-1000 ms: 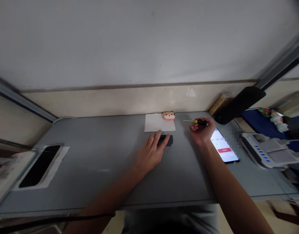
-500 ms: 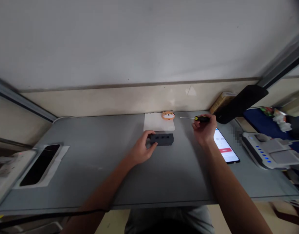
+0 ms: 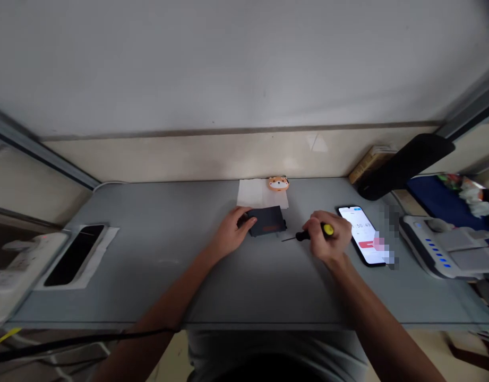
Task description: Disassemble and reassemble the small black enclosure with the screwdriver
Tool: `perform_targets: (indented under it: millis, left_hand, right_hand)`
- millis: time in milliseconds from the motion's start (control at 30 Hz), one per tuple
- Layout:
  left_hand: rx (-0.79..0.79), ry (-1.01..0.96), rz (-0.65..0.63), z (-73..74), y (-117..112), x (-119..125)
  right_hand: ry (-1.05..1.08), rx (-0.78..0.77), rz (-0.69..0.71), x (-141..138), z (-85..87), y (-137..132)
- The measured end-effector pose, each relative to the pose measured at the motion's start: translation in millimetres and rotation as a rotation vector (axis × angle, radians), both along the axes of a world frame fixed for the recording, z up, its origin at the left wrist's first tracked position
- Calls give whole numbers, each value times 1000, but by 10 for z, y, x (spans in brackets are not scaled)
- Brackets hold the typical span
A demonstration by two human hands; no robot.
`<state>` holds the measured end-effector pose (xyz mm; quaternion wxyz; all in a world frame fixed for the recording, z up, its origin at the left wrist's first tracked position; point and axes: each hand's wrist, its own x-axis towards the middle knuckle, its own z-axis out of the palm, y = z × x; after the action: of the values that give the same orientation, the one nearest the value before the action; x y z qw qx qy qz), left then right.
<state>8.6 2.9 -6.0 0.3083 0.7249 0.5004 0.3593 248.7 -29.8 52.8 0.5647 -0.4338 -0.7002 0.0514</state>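
In the middle of the grey table is a small dark box [image 3: 268, 220] with a reddish mark on the face turned to me. My left hand [image 3: 231, 229] grips its left end between thumb and fingers. Closed around a screwdriver [image 3: 303, 235] with a black and yellow handle is my right hand [image 3: 327, 233]. Its thin shaft points left, and the tip lies just off the box's lower right corner, apart from it as far as I can see. White paper [image 3: 250, 193] lies behind the box, with an orange animal-faced case [image 3: 278, 183] on it.
A lit phone [image 3: 363, 236] lies right of my right hand. Farther right are a black elongated case [image 3: 407, 165] and a power strip [image 3: 431, 246] with blue lights. A dark-screened phone [image 3: 75, 254] rests on paper at left. A wall closes off the back.
The box has turned in my left hand, from its slotted side to its broad marked face. My right hand has come nearer and lower, with the screwdriver tip now closer to the box.
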Motion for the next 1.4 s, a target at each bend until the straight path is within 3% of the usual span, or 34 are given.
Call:
perform_targets:
  millis: [200, 367, 667, 1167, 1400]
  left_hand:
    - [99, 131, -9, -36, 32, -11]
    - [128, 166, -46, -11, 32, -8]
    - [150, 164, -76, -15, 12, 11]
    - [438, 226, -66, 32, -26, -12]
    - [426, 278, -120, 59, -51, -12]
  right_hand:
    - [-118, 126, -6, -22, -84, 26]
    - [-154, 110, 16, -14, -118, 34]
    - [-40, 23, 1, -23, -153, 21]
    - [-74, 79, -22, -59, -130, 18]
    - [-99, 116, -45, -29, -130, 18]
